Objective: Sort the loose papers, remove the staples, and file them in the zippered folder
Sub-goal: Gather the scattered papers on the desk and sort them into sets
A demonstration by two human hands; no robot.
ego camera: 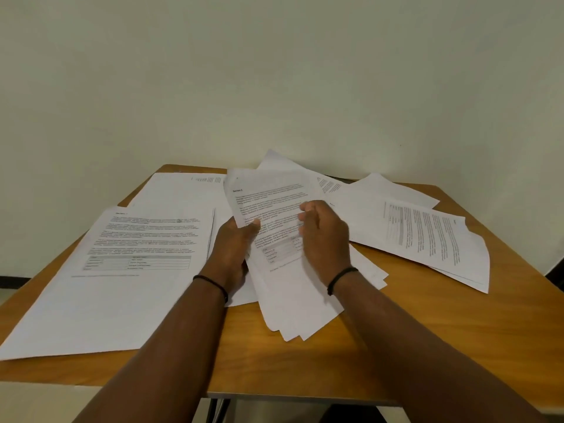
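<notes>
- Head view, progress: sorting appears at an early stage; the left hand (pixel 233 239) grips a fanned sheaf of papers (pixel 293 288) at its left edge, fingers clamped on it, while the right hand (pixel 323 233) rests curled on the top sheet, seemingly pinching it
- Head view, remainder: a flat stack (pixel 116 270) lies left, loose sheets (pixel 427 236) right; no staples or zippered folder can be made out
- Head view, room: bare desk (pixel 396 346) shows near the front-right edge; right sheets overhang the desk edge
</notes>
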